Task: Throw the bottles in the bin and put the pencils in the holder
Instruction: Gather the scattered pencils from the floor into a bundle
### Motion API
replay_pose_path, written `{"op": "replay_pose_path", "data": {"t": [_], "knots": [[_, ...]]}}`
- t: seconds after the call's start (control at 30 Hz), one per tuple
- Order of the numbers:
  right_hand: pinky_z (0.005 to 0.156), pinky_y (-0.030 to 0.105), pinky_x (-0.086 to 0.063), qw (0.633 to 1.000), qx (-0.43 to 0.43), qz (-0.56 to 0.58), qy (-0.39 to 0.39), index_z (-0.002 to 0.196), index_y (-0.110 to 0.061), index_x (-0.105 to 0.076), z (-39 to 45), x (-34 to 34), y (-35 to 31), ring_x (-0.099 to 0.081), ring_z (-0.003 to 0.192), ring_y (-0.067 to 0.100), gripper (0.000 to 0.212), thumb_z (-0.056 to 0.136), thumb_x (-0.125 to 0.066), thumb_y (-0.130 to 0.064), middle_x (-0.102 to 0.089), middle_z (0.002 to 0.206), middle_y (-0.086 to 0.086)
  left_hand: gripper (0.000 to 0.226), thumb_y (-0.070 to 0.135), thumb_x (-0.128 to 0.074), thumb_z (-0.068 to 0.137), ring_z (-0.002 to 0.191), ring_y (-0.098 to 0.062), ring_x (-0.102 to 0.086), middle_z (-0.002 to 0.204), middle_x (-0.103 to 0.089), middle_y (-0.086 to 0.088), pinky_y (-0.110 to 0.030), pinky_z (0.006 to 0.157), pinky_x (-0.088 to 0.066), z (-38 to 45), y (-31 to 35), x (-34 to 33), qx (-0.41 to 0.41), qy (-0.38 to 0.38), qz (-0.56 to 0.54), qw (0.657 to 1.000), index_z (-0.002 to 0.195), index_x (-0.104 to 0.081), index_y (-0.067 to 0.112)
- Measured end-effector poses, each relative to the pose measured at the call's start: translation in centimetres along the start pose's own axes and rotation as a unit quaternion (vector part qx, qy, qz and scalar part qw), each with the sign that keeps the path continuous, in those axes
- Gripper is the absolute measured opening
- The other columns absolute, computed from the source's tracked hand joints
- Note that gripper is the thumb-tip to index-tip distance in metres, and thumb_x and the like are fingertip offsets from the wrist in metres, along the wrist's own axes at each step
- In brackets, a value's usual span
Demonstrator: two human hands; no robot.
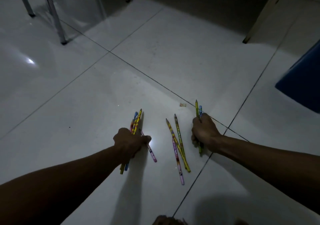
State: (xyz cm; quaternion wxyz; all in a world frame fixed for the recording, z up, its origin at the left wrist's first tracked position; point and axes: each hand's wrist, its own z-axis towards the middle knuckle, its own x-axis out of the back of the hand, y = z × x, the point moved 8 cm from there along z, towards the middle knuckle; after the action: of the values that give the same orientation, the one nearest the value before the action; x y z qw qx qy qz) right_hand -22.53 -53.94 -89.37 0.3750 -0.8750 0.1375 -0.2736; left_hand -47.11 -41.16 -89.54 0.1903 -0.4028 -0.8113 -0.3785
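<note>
Colourful pencils lie on a white tiled floor. My left hand [129,142] is closed around a bunch of pencils [136,120] whose tips stick out ahead of the fist; a pink pencil [152,153] angles out to its right. My right hand [204,132] is closed on two pencils [198,109], one yellow-green and one blue. Between my hands three loose pencils [178,143] rest on the floor, partly crossing each other. No bottle, bin or holder is visible.
A small pale scrap [182,105] lies on the floor ahead of the loose pencils. A blue box-like object [301,82] stands at the right edge. Metal furniture legs [57,20] stand at the far left, a wooden leg [256,22] at the far right.
</note>
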Motion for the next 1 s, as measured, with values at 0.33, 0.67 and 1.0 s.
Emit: {"op": "replay_pose_path", "data": {"t": [0.33, 0.67, 1.0], "knots": [[0.053, 0.025, -0.037, 0.994, 0.023, -0.110, 0.010, 0.077, -0.012, -0.057, 0.2, -1.6, -0.8, -0.058, 0.069, 0.020, 0.023, 0.083, -0.068, -0.031, -0.058, 0.074, 0.003, 0.016, 0.015, -0.058, 0.079, 0.043, -0.025, -0.050, 0.064, -0.064, -0.020, -0.024, 0.039, -0.039, 0.5, 2.7, -0.6, -0.045, -0.051, -0.037, 0.997, 0.073, -0.060, 0.000], [0.064, 0.030, -0.041, 0.965, 0.015, -0.260, 0.019, 0.089, -0.015, -0.048, 1.1, -1.9, -1.3, -0.058, 0.084, 0.026, 0.028, 0.080, -0.068, -0.033, -0.054, 0.092, 0.006, 0.017, 0.025, -0.055, 0.078, 0.046, -0.026, -0.049, 0.055, -0.055, -0.008, -0.026, 0.045, -0.039, -0.3, 5.4, -2.3, -0.114, -0.067, -0.070, 0.989, 0.069, -0.058, 0.011], [0.077, 0.041, -0.052, 0.978, 0.009, -0.202, 0.042, 0.100, -0.010, -0.056, 0.2, 0.7, -0.7, -0.061, 0.087, 0.030, 0.035, 0.095, -0.040, -0.041, -0.062, 0.092, 0.009, 0.016, 0.010, -0.048, 0.088, 0.034, -0.018, -0.042, 0.063, -0.046, -0.012, -0.021, 0.031, -0.035, -1.8, 6.9, -5.0, -0.128, -0.151, -0.121, 0.973, 0.073, -0.047, 0.011]]}}
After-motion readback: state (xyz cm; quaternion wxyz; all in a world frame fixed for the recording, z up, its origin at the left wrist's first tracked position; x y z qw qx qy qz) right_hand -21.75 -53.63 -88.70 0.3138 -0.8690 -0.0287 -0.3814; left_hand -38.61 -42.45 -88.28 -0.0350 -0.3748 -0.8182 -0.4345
